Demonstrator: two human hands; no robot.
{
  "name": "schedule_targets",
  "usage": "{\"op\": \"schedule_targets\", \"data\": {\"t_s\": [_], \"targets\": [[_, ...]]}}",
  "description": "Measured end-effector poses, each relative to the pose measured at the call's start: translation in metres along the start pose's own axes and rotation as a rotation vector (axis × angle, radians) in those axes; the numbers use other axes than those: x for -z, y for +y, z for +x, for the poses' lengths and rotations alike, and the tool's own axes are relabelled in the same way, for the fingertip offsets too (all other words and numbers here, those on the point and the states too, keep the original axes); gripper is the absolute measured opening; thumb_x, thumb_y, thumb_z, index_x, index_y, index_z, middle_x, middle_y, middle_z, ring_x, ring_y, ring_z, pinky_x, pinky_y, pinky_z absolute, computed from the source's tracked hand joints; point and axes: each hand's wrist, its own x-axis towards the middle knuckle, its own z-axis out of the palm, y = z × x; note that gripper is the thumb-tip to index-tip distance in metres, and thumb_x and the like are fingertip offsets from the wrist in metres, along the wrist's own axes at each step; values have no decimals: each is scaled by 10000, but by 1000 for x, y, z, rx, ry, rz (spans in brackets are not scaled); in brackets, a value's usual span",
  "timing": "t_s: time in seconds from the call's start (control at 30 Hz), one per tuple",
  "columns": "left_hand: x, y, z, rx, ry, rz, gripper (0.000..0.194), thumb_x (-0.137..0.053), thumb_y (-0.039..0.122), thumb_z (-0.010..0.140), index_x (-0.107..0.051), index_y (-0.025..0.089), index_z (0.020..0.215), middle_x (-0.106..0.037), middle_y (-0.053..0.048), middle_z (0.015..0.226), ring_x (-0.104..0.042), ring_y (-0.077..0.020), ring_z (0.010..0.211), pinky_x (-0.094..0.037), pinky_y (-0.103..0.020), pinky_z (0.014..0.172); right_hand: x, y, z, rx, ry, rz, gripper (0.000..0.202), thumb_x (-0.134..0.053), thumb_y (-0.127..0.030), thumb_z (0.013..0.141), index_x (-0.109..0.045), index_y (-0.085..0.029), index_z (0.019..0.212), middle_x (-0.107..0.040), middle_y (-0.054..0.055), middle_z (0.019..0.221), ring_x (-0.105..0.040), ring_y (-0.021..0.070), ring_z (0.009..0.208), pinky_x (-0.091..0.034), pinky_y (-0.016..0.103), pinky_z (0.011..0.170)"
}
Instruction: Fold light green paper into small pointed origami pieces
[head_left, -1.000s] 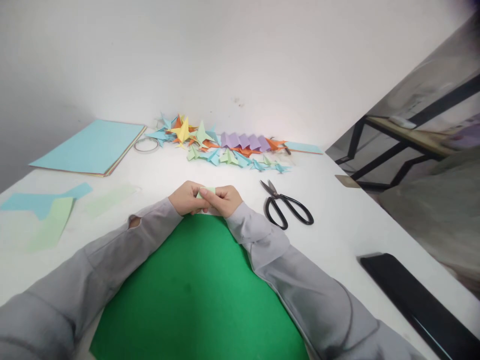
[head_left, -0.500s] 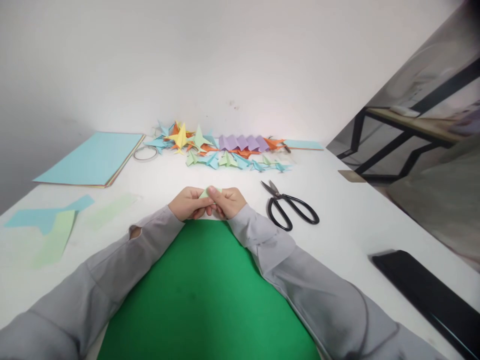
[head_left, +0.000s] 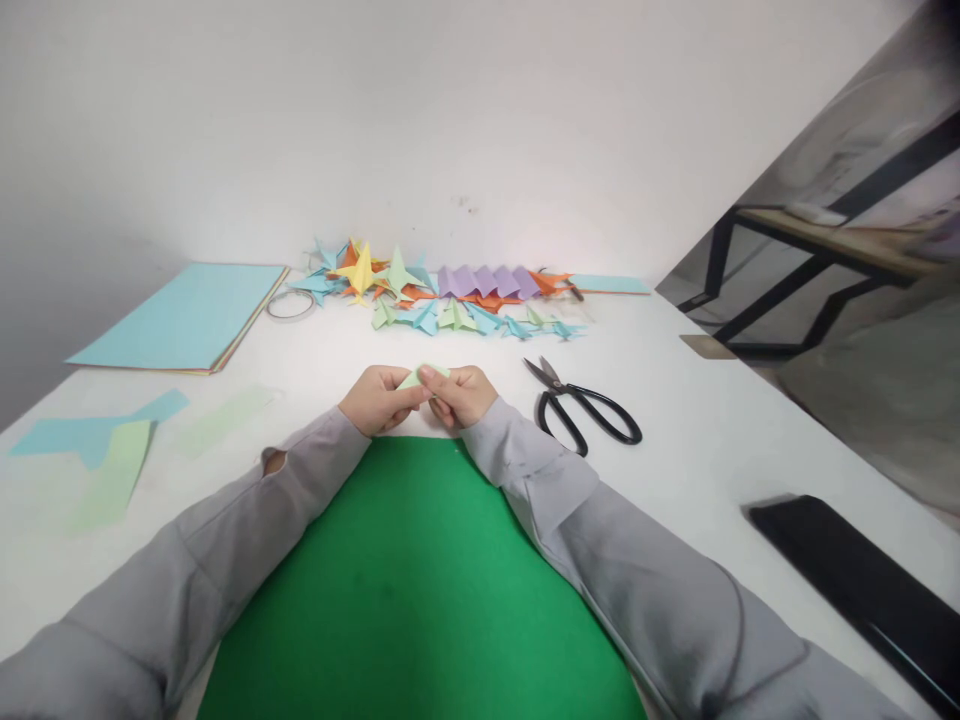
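A small piece of light green folded paper point(head_left: 412, 379) is pinched between my two hands, above the far edge of a green mat point(head_left: 420, 580). My left hand point(head_left: 377, 399) grips its left side, thumb on top and fingers curled under. On the other side my right hand point(head_left: 463, 396) is closed on the paper, its thumb pressed over the front. The fingers hide most of the paper, so its exact fold cannot be made out. Black-handled scissors point(head_left: 581, 398) lie to the right of my right hand with their blades apart.
Folded paper stars and cranes point(head_left: 364, 270) line the wall, beside a pleated purple paper strip point(head_left: 487, 283). A stack of coloured sheets point(head_left: 180, 315) and a wire ring point(head_left: 291, 304) are at back left. Blue scraps point(head_left: 82, 437) lie left; a black object point(head_left: 855, 590) lies right.
Both hands have risen slightly, and more of the light green paper's upper edge shows between the thumbs. The fingers below have shifted. The view has moved a little.
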Motion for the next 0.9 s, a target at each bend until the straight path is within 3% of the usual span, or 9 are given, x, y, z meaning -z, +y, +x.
{"op": "schedule_targets", "data": {"t_s": [0.3,0.57,0.9], "targets": [[-7,1,-1,-67,119,-110,533,-780,377,453,-299,165,364,-308,77,255,-232,-3,243,-88,-175,297,-2,-3,0,-20,25,84,597,-540,-642,645,-376,-183,301,-356,-44,239,-296,43,260,-202,239,351],[-1,-2,1,-27,96,-196,441,-678,505,575,-447,140,488,-382,64,338,-290,-24,260,-120,-170,293,-2,-5,2,-50,56,270,584,-585,-613,633,-343,-189,313,-342,-50,229,-286,39,249,-191,240,351],[-3,1,-2,-92,82,-245,508,-707,465,571,-340,157,403,-277,86,285,-206,-2,239,-71,-171,298,-4,-5,2,-65,66,266,574,-608,-589,627,-357,-185,305,-330,-47,223,-274,39,250,-164,243,354]]}}
